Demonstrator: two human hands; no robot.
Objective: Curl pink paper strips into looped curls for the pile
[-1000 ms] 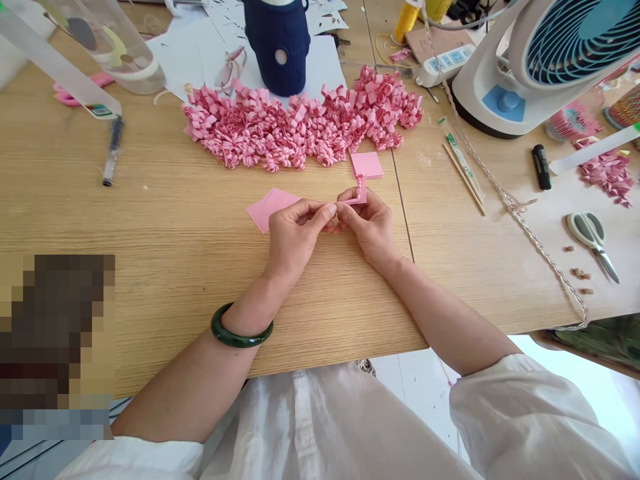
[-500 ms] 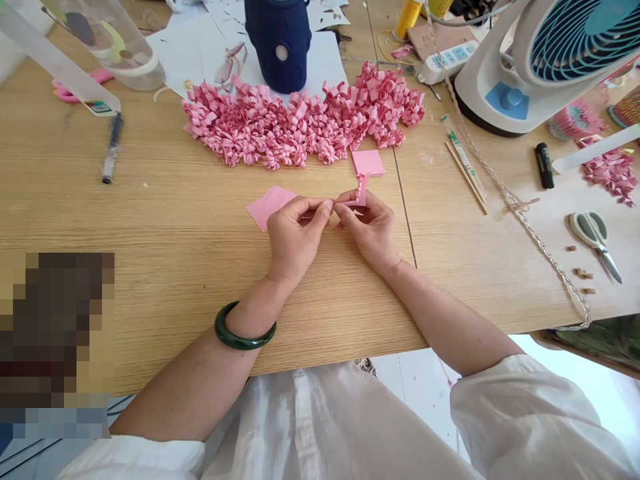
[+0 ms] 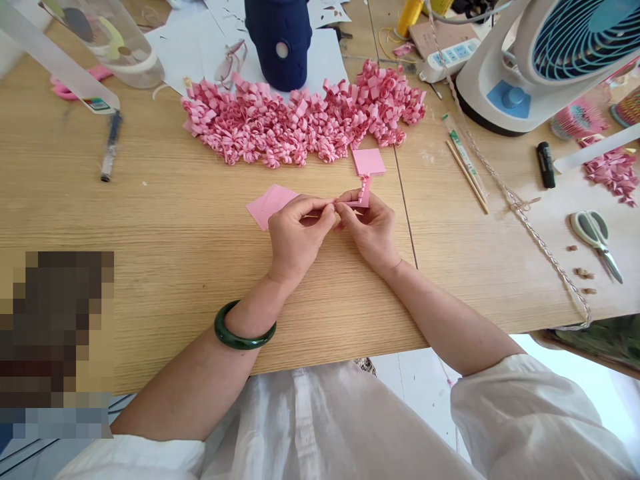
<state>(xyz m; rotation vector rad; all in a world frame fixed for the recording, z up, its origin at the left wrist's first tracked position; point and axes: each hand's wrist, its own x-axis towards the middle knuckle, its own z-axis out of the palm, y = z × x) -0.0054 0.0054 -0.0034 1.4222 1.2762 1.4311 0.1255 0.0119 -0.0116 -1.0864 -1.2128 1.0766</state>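
a: material?
b: pink paper [image 3: 367, 192], thin, l-shaped, small curls along one edge. held over the wood-grain tabletop [image 3: 200, 220], in front of a curly paper pile [image 3: 280, 127].
a: hands?
b: left hand [image 3: 296, 233] and right hand [image 3: 373, 232] both pinch it, thumb to forefinger, tips almost touching. forearms [image 3: 450, 313] angle inward from both sides.
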